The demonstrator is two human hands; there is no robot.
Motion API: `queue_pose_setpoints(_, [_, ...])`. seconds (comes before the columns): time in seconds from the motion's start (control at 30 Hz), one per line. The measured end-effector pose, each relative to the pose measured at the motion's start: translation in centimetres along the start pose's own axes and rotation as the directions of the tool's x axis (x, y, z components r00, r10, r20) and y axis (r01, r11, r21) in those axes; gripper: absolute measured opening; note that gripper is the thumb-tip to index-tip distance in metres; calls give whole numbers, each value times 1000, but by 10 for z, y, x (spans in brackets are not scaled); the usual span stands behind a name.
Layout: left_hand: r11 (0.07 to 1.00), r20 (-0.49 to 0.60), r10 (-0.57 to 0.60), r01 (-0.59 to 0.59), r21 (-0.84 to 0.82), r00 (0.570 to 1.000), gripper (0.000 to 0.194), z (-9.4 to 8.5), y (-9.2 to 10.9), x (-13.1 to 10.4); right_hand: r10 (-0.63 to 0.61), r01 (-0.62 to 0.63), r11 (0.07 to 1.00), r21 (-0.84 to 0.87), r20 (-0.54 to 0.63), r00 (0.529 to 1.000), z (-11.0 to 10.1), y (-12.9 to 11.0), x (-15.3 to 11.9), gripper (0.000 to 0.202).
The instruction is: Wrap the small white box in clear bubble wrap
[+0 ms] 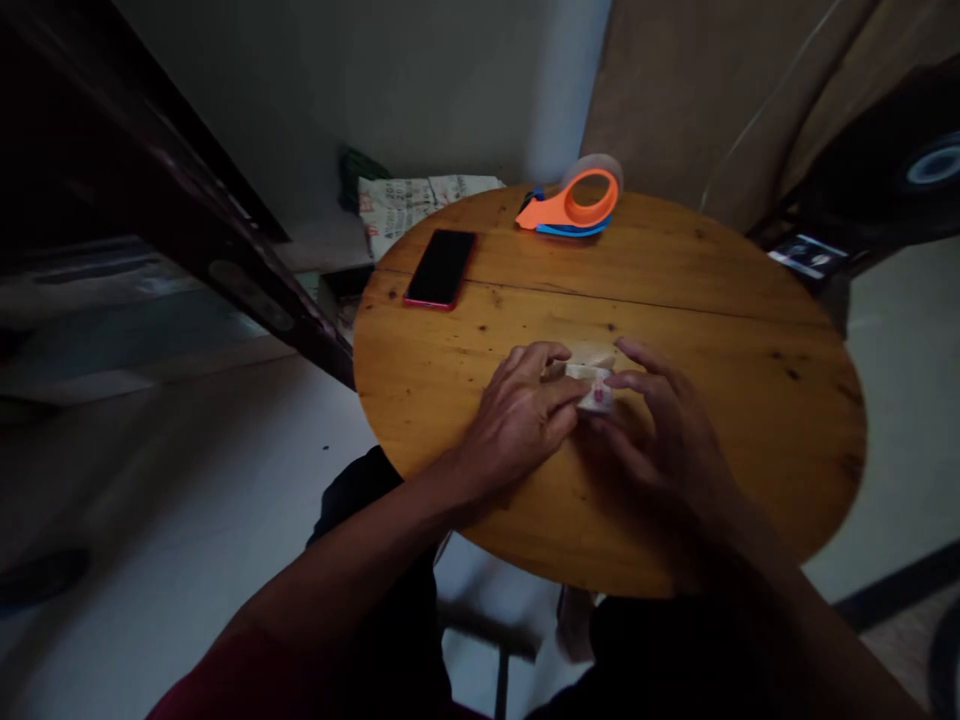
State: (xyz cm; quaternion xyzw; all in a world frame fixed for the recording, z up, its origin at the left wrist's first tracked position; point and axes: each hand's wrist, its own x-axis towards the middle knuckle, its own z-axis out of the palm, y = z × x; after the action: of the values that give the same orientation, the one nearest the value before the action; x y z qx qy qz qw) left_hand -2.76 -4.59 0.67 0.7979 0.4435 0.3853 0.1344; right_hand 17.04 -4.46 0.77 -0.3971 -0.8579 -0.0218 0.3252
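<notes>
Small white item [599, 394], red-marked: on desk [757, 400], near side of seam. Left hand [521, 405]: fingers bent over item's left side; pinch or mere rest, cannot tell. Right hand [671, 430]: fingers spread at right edge. Possible faults: skid from uneven push; crumpling from hard press.

Dark red top [251, 665], black trousers [409, 625]

Dim overall — upper left near black; right hand [671, 430] shadowed, softly blurred.
</notes>
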Motion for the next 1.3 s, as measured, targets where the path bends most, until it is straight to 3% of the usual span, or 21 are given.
queue_pose_setpoints(0.1, [1000,-30,22,-22,-13,999,23,2,-2,0,15,-14,1000,-17,26,1000,0,0,-1,44])
queue_pose_setpoints(0.27, [999,-57,24,-26,-32,998,24,5,-2,0,-30,37,983,-180,44,999,0,-3,-1,29])
queue_pose_setpoints(0.5, [991,-132,-53,36,-127,990,16,6,1,0,-12,19,978,-206,35,999,-1,-8,0,21])
queue_pose_setpoints(0.7, [985,-88,-86,72,-154,992,15,3,6,0,18,-12,990,-141,46,999,-1,-6,-1,21])
queue_pose_setpoints(0.9, [979,-20,-105,100,-178,994,17,1,6,0,47,-58,994,94,111,993,1,4,0,19])
queue_pose_setpoints(1.07, [978,-14,-99,95,-183,995,17,2,4,1,64,-75,991,112,104,993,1,1,1,19])
queue_pose_setpoints(1.3, [978,-21,-77,71,-195,997,18,3,2,0,89,-96,991,94,77,993,1,-4,-1,49])
